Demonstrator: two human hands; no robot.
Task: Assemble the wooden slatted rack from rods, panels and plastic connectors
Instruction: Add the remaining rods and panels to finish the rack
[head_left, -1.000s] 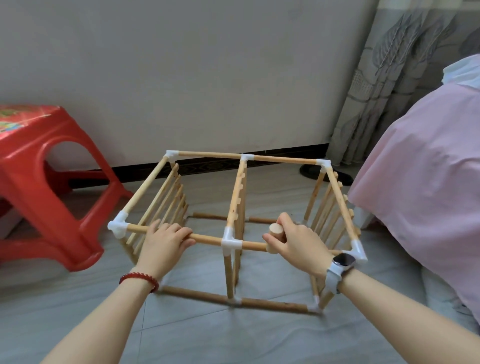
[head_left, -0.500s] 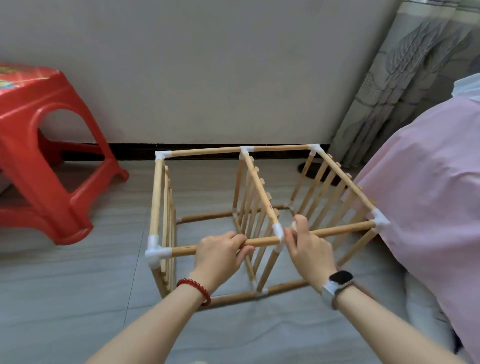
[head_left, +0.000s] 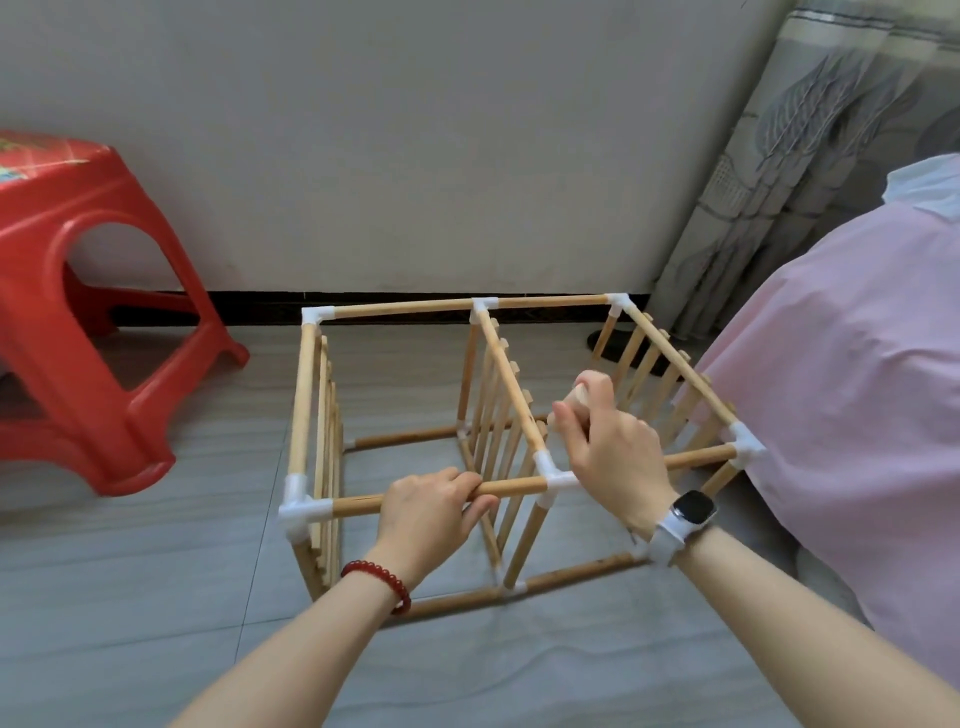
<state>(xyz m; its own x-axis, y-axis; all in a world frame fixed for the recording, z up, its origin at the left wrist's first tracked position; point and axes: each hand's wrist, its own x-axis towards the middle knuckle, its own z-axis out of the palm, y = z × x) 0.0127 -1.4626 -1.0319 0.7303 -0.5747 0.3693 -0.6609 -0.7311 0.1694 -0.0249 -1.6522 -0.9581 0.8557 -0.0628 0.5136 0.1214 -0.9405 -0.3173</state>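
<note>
Wooden rack (head_left: 498, 415) stands on the floor (head_left: 156, 597), right of the red stool (head_left: 88, 312), against the pink bedcover (head_left: 857, 389). Left hand (head_left: 434, 512) curls round the rack's near top rod (head_left: 514, 488). Right hand (head_left: 613, 449), at the middle connector (head_left: 556, 475), pinches a short wooden peg (head_left: 579, 397).

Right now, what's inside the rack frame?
Inside the rack: a middle slatted panel splitting it into two bays, bare floor beneath. The right hand, gripping a small wooden piece, covers part of the right bay.
</note>
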